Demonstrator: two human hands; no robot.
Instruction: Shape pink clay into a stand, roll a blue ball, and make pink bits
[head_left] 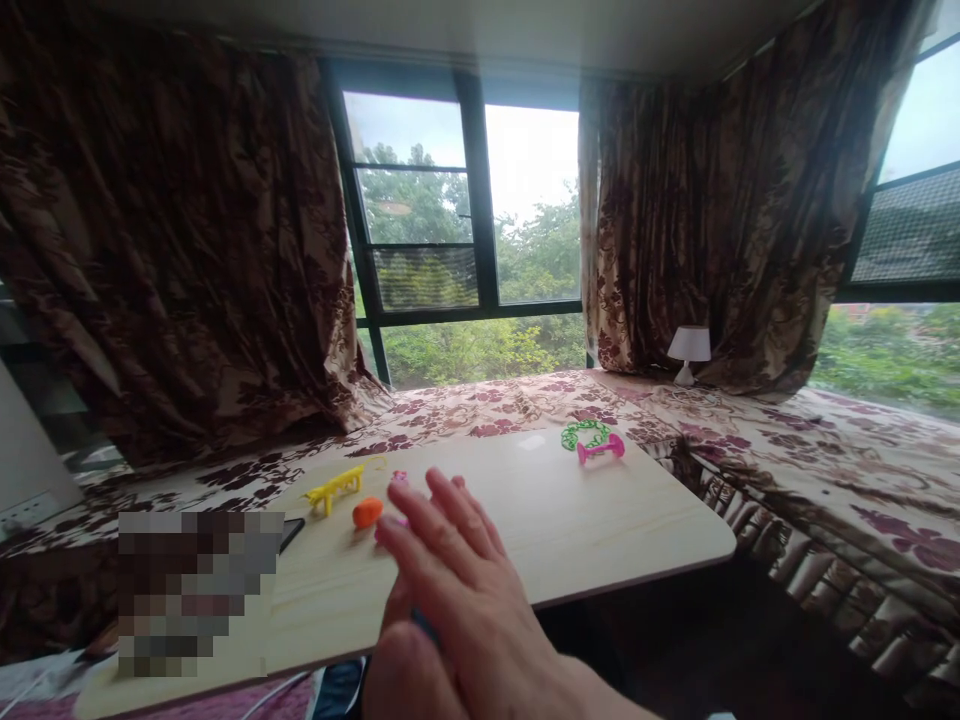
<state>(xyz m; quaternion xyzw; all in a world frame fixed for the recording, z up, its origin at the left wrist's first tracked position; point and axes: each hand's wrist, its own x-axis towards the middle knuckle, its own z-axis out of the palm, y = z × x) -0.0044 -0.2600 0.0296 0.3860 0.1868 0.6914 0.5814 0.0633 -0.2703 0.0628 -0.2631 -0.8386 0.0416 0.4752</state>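
My right hand (480, 590) reaches in from the lower right, back toward me and fingers stretched out over the near side of the light wooden table. At its lower left is a blurred, rounded bit of skin; whether it is my right thumb or part of my left hand, I cannot tell. Just beyond the fingertips lie an orange egg-shaped toy (367, 513) and small pink pieces (399, 477), partly covered by the fingers. A yellow four-legged animal toy (334, 488) stands further left. Toward the far right, a pink dumbbell-shaped toy (601, 450) rests against a green chain-like ring (577, 430).
The pale table (637, 530) has rounded corners. A dark flat object (291, 535) lies at its left, beside a pixelated patch. Behind is a ledge with flowered cloth (480, 400), bearing a small white lamp (688, 345). Curtains (225, 250) flank the window.
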